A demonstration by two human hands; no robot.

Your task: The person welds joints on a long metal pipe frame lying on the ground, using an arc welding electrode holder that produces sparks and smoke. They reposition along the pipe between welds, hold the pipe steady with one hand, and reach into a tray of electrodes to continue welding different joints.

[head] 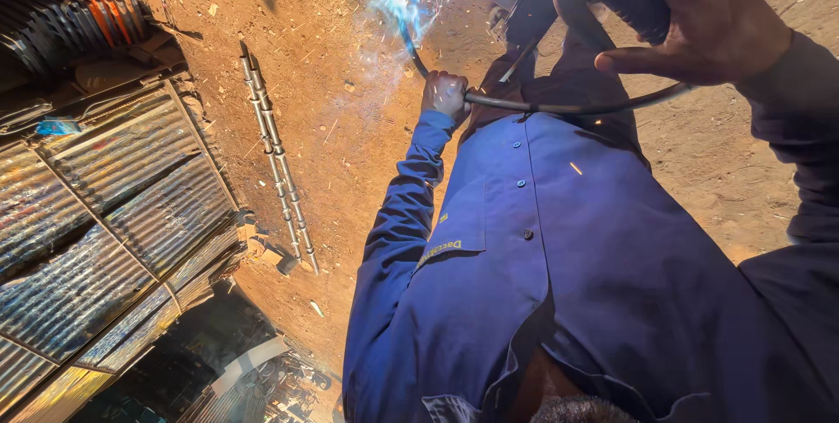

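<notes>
Welding: left hand [446, 93] grips holder, right hand [699, 25] perhaps cable [559, 108].

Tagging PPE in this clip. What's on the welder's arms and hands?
Both arms are in long blue work-shirt sleeves. The sleeve on the left arm is creased and ends in a cuff at the wrist; the right sleeve looks darker, in shade. The left hand and right hand are bare: no gloves, and no rings or watch that I can see.
</notes>
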